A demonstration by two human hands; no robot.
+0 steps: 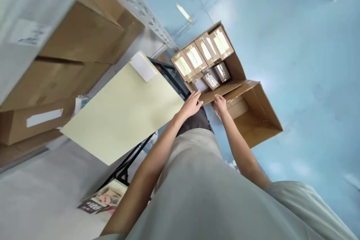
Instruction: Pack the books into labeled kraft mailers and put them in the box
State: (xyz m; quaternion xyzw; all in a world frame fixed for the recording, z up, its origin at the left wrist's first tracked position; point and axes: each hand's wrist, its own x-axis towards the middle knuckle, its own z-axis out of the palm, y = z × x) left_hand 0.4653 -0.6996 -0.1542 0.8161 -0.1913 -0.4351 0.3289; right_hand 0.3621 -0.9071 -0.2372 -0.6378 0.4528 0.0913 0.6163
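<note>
In the head view an open cardboard box (236,63) holds several small brown boxes (194,57) with pale labels and shiny tape. My left hand (192,105) lies at its near left corner, fingers stretched out and thumb apart. At the near edge of the same box, my right hand (221,103) has its fingers curled on the cardboard; the fingertips are partly hidden. Just right of that hand, a second open cardboard box (268,110) sits against the first, with some light brown cartons (237,107) inside.
A cream-coloured tabletop (120,116) on a black frame stands to the left, a white paper (143,66) on its far corner. Beyond it, a metal shelf (152,18) holds large cardboard boxes (81,33). A yellowish strip (183,12) lies on the blue floor (303,63).
</note>
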